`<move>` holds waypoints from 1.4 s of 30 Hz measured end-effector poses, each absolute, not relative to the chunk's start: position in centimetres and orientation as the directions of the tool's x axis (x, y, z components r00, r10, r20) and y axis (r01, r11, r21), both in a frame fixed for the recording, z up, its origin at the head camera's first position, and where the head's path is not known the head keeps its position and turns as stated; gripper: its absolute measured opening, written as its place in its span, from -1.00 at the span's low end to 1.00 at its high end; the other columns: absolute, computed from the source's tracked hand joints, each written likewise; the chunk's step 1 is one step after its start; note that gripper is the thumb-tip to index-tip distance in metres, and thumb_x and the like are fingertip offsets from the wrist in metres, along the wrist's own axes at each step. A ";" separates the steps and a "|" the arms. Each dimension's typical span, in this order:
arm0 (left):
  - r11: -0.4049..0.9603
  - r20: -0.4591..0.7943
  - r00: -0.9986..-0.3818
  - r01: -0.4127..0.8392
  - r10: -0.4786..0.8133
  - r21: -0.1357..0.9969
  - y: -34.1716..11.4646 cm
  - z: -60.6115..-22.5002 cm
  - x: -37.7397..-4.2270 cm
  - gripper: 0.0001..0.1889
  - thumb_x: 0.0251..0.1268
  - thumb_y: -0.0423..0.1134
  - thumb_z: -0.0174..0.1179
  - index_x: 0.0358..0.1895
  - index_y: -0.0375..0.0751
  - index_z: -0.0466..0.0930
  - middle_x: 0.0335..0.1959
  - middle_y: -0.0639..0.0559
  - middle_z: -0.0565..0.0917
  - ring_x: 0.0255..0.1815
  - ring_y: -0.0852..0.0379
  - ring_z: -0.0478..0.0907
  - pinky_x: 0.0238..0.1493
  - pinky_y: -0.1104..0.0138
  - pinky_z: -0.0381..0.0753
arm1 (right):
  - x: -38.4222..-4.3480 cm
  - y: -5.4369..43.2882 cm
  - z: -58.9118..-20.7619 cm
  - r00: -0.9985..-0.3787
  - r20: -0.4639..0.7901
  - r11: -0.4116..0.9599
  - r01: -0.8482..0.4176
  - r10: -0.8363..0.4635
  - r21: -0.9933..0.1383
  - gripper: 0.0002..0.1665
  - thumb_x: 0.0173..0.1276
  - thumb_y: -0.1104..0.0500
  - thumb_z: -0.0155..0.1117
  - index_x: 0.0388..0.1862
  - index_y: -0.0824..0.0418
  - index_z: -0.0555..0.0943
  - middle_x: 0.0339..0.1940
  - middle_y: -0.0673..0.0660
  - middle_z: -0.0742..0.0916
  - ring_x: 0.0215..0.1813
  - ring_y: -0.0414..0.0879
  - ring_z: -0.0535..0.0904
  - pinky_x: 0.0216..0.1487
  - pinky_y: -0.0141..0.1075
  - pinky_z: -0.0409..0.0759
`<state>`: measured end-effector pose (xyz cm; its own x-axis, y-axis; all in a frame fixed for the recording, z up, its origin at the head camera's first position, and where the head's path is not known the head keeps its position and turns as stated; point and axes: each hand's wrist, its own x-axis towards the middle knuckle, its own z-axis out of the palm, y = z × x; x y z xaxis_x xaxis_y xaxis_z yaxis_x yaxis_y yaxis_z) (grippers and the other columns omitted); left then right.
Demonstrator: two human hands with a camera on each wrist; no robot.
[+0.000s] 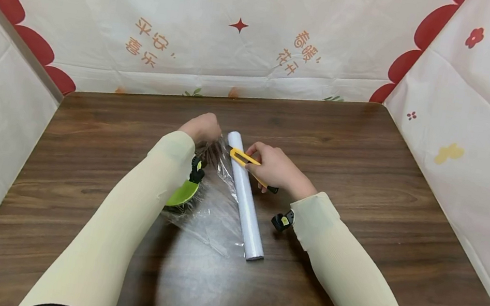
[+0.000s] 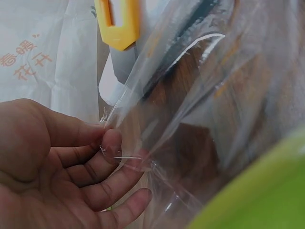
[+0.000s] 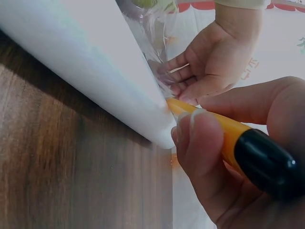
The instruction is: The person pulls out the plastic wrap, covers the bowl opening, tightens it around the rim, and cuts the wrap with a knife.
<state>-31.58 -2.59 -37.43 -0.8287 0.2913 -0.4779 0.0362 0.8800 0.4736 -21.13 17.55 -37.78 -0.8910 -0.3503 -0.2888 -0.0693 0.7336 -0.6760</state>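
A roll of cling film (image 1: 246, 210) lies lengthwise on the table, with a clear sheet of film (image 1: 216, 222) drawn off to its left. My left hand (image 1: 203, 127) pinches the far edge of that sheet between thumb and fingers, as the left wrist view shows. In my right hand (image 1: 278, 167) is a yellow utility knife (image 1: 244, 158) with a black end, held across the roll. Its blade (image 2: 123, 62) points toward the film near the left hand; whether it touches cannot be told. A green bowl (image 1: 183, 194) sits under the film, partly hidden by the left forearm.
The brown wooden table (image 1: 360, 206) has a rounded corner at its near right. White printed cloth (image 1: 240, 53) rises behind the table and along both sides. Black wrist cameras (image 1: 283, 221) are strapped at both sleeves.
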 end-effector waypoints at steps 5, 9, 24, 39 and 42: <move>0.874 -0.475 -0.828 0.036 0.297 0.484 -2.7 -37.4 -31.6 -0.71 0.44 -0.33 -0.15 -0.50 -0.25 0.41 -0.45 -0.07 0.42 -0.60 0.12 0.27 -0.51 0.32 0.34 | -20.6 17.5 -37.7 -0.895 -0.288 0.742 -0.069 -0.342 -0.666 -0.61 0.41 0.14 0.19 0.16 0.17 0.39 -0.27 0.19 0.65 -0.68 0.01 0.60 -0.62 -0.19 0.62; 0.869 -0.477 -0.827 0.028 0.298 0.493 -2.8 -37.5 -31.6 -0.73 0.43 -0.35 -0.16 -0.48 -0.24 0.41 -0.43 -0.07 0.43 -0.59 0.12 0.28 -0.50 0.32 0.35 | -20.3 17.5 -37.7 -0.893 -0.290 0.745 -0.070 -0.343 -0.663 -0.62 0.40 0.15 0.19 0.15 0.17 0.40 -0.26 0.19 0.65 -0.68 0.01 0.60 -0.63 -0.19 0.62; 0.868 -0.476 -0.827 0.029 0.300 0.496 -2.9 -37.2 -31.4 -0.77 0.46 -0.34 -0.19 -0.38 -0.26 0.41 -0.30 -0.11 0.45 -0.61 0.16 0.22 -0.50 0.33 0.32 | -19.3 17.8 -37.6 -0.887 -0.284 0.754 -0.102 -0.364 -0.649 -0.61 0.43 0.12 0.16 0.18 0.16 0.38 -0.28 0.20 0.69 -0.68 0.00 0.60 -0.64 -0.21 0.60; 0.877 -0.452 -0.825 0.104 0.340 0.469 -3.2 -37.1 -31.5 -0.69 0.47 -0.32 -0.18 -0.34 -0.39 0.53 -0.31 -0.12 0.48 -0.52 0.11 0.33 -0.40 0.32 0.39 | -18.3 18.2 -37.7 -0.890 -0.292 0.762 -0.088 -0.349 -0.641 -0.61 0.43 0.13 0.16 0.18 0.15 0.40 -0.24 0.18 0.68 -0.67 -0.01 0.59 -0.64 -0.22 0.61; 0.876 -0.445 -0.828 0.108 0.341 0.470 -3.3 -37.1 -31.4 -0.69 0.47 -0.31 -0.17 -0.39 -0.36 0.52 -0.38 -0.09 0.47 -0.55 0.12 0.32 -0.40 0.32 0.39 | -18.1 18.3 -37.7 -0.889 -0.294 0.764 -0.090 -0.351 -0.639 -0.61 0.43 0.13 0.16 0.18 0.15 0.40 -0.24 0.19 0.68 -0.67 -0.02 0.59 -0.63 -0.23 0.61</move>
